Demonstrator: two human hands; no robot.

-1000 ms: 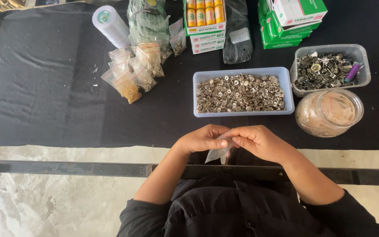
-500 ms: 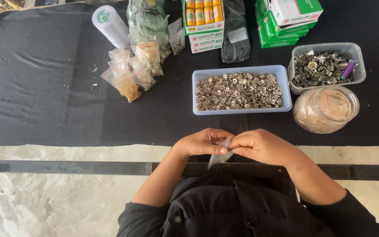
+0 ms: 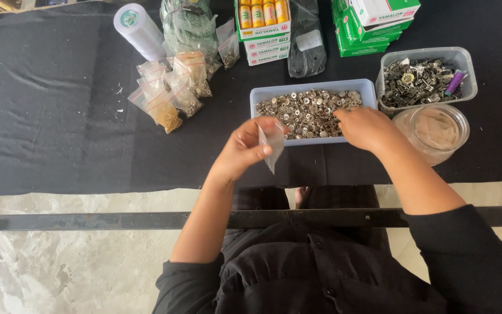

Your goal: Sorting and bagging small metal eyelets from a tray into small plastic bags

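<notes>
My left hand [image 3: 244, 148] pinches a small clear plastic bag [image 3: 273, 144] and holds it up in front of the blue tray [image 3: 311, 88]. The tray is full of small silver metal fasteners [image 3: 303, 109]. My right hand [image 3: 364, 125] reaches into the tray's right side, fingers down among the fasteners. Whether it has picked any up is hidden under the fingers.
A pile of filled small bags [image 3: 169, 90] lies at the left on the black cloth [image 3: 53, 116]. A clear tub of darker metal parts [image 3: 425, 78] and a round clear container [image 3: 434, 131] stand at the right. Boxes [image 3: 265, 26], a white roll [image 3: 139, 30] and green cartons [image 3: 373, 23] line the back.
Both hands were together near the table edge working the small bag. Now the left hand has lifted the bag forward and the right hand has moved into the blue tray.
</notes>
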